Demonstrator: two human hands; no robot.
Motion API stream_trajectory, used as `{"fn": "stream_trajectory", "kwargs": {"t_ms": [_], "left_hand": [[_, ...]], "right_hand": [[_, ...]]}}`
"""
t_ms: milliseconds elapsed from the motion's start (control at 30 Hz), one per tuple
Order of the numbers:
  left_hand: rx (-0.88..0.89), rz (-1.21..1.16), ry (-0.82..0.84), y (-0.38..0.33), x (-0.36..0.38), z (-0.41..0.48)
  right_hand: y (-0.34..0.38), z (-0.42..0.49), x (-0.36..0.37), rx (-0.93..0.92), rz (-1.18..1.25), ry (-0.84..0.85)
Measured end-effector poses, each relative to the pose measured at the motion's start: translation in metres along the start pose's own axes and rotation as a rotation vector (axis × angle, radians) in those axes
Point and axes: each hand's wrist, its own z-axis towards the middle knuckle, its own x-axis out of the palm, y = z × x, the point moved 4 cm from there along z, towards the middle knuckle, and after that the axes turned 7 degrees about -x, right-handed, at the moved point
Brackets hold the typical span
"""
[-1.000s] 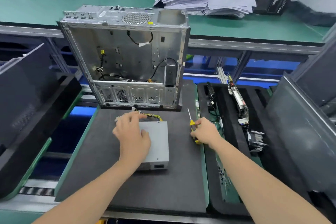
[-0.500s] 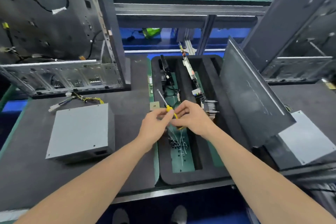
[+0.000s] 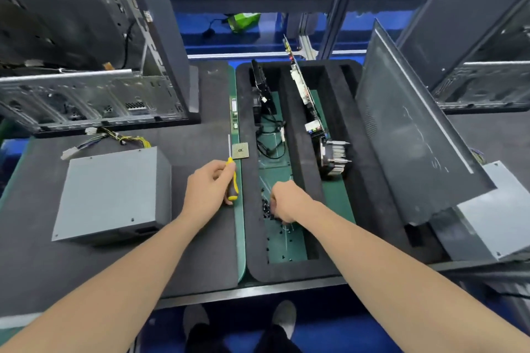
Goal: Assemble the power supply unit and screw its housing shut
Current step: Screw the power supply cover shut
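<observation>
A grey power supply unit point(image 3: 113, 193) lies flat on the dark mat at the left, its yellow and black wires point(image 3: 120, 139) trailing toward the open computer case point(image 3: 86, 94) behind it. My left hand point(image 3: 208, 189) grips a yellow-handled screwdriver point(image 3: 231, 180), shaft pointing away from me. My right hand point(image 3: 286, 203) reaches down with curled fingers into a pile of small black screws point(image 3: 265, 208) in the black foam tray point(image 3: 255, 264). Whether its fingertips hold a screw is hidden.
The tray also carries a cable bundle point(image 3: 269, 137), a circuit board point(image 3: 304, 86) standing on edge and a finned cooler point(image 3: 334, 159). A small chip point(image 3: 240, 150) lies on the green strip. A grey side panel point(image 3: 413, 135) leans at the right, over another grey box point(image 3: 499, 218).
The screwdriver has passed from my right hand to my left. My right hand has dropped into the tray's screws. The view has swung right, away from the case.
</observation>
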Motion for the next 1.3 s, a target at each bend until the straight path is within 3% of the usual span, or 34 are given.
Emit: {"fn": "stream_trajectory", "kwargs": {"t_ms": [267, 433, 600, 733, 833, 933, 1167, 1300], "left_hand": [[0.053, -0.001, 0.074, 0.007, -0.003, 0.005], [0.065, -0.012, 0.09, 0.008, 0.0, 0.004], [0.094, -0.123, 0.162, -0.004, -0.001, -0.003], [0.135, -0.097, 0.174, -0.029, -0.01, -0.013], [0.275, -0.036, 0.118, -0.054, -0.027, -0.022], [0.36, 0.011, 0.09, -0.074, -0.052, -0.029], [0.412, 0.104, -0.062, -0.085, -0.11, -0.027], [0.395, 0.007, -0.061, -0.083, -0.131, -0.025]], "right_hand": [[-0.002, 0.011, 0.031, 0.106, -0.072, -0.068], [-0.001, 0.003, 0.025, 0.128, 0.011, -0.067], [0.006, -0.015, -0.025, 0.144, 0.254, -0.276], [0.028, -0.029, -0.07, 0.02, 0.778, -0.439], [0.058, -0.032, -0.085, -0.103, 1.184, -0.368], [0.085, -0.031, -0.09, -0.181, 1.36, -0.253], [0.14, -0.027, -0.093, -0.235, 1.515, -0.129], [0.167, -0.028, -0.097, -0.288, 1.514, -0.079]]}}
